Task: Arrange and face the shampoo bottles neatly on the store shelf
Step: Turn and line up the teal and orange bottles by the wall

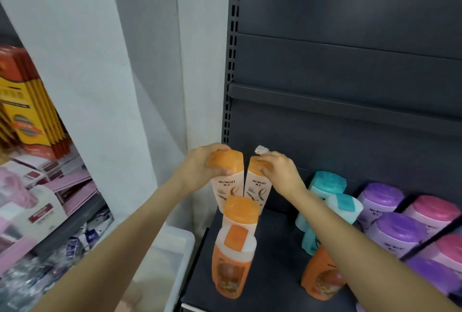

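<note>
Way over at 9 o'clock there's a messy neighbouring rack with yellow and red boxes [27, 109] and pink and white packs [37, 201] below them, pretty blurry. A white plastic bin [175, 244] sits on the floor down around 7 o'clock.

The left hand [200, 170] is wrapped around the orange cap of the left Mewon bottle [226, 186], fingers curled over the top. Right beside it, the right hand [277, 171] pinches the cap of the right Mewon bottle [257, 189]. Both bottles stand at the back left of the dark shelf [270, 274], labels facing out, leaning apart a bit at the top.

In front of them at 6 o'clock is another orange bottle [233, 251], and a second orange one [322, 276] is partly hidden under the right forearm. Further right, teal-capped bottles [327, 194], then purple-capped bottles [397, 234] and pink-capped bottles [435, 209] toward 4 o'clock.
</note>
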